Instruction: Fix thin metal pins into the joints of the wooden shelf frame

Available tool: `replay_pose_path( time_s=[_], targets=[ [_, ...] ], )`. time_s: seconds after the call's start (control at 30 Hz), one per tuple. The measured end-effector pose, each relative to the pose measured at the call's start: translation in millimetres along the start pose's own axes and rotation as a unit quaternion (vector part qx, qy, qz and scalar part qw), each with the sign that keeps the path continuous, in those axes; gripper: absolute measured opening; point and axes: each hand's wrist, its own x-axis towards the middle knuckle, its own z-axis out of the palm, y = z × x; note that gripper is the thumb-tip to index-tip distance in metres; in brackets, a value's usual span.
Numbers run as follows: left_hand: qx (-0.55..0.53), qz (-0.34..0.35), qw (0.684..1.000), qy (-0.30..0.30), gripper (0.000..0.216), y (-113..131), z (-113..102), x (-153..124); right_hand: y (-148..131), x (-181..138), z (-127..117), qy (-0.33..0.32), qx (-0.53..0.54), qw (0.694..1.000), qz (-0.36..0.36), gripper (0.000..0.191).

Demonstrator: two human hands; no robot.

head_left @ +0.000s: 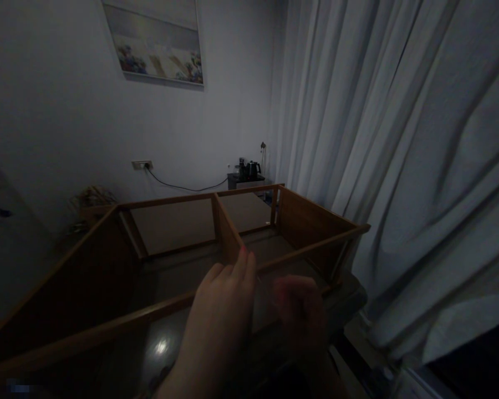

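At the far left, the long side panel of the wooden frame (87, 266) runs from the near left corner up toward the wall. Above its far rail we see a wall socket (142, 164) with a cable (183, 187) trailing right, and higher up a picture (158, 44).

The frame is split by a divider (228, 233) into a wide left compartment and a smaller right one. Both are open, and through the left one we see dark floor with a glint of light.

Our left hand (228, 310) lies over the near rail with its fingers (245, 266) straight and side by side, gripping nothing. Their tips reach where the divider meets the near rail, but we cannot tell whether they touch it.

Just to the right, our right hand (299, 313) hovers near the same rail. It is blurred and looks loosely curled, and we cannot tell whether it grips anything.

Beyond the far right corner of the frame a kettle (253, 168) stands on a small table (245, 180). A pale curtain (399, 166) fills the right side.
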Motion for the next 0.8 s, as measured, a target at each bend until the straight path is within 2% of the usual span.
replay_pose_path(
  time_s=[0.07,0.2,0.4,0.53,0.67,0.8],
  targets=[
    [-0.008,0.001,1.000,-0.004,0.055,-1,1,0,4,-3,-1,-0.008,0.017,1.000,-0.002,0.010],
    [-0.017,0.005,1.000,-0.012,0.054,0,1,-1,7,-1,-5,-0.011,0.010,0.993,-0.114,0.007],
    [-0.011,-0.002,1.000,-0.008,0.051,1,3,1,4,4,-12,0.057,-0.162,0.968,-0.182,0.005],
    [-0.004,0.005,1.000,0.006,0.049,0,3,0,4,1,-9,0.084,-0.246,0.946,-0.196,0.022],
    [-0.001,0.002,1.000,0.014,0.052,0,5,-1,-3,1,-3,0.056,-0.308,0.929,-0.196,0.031],
    [0.006,0.005,0.999,0.033,0.050,-1,7,-2,-12,5,3,0.010,-0.270,0.951,-0.148,0.035]
  ],
)
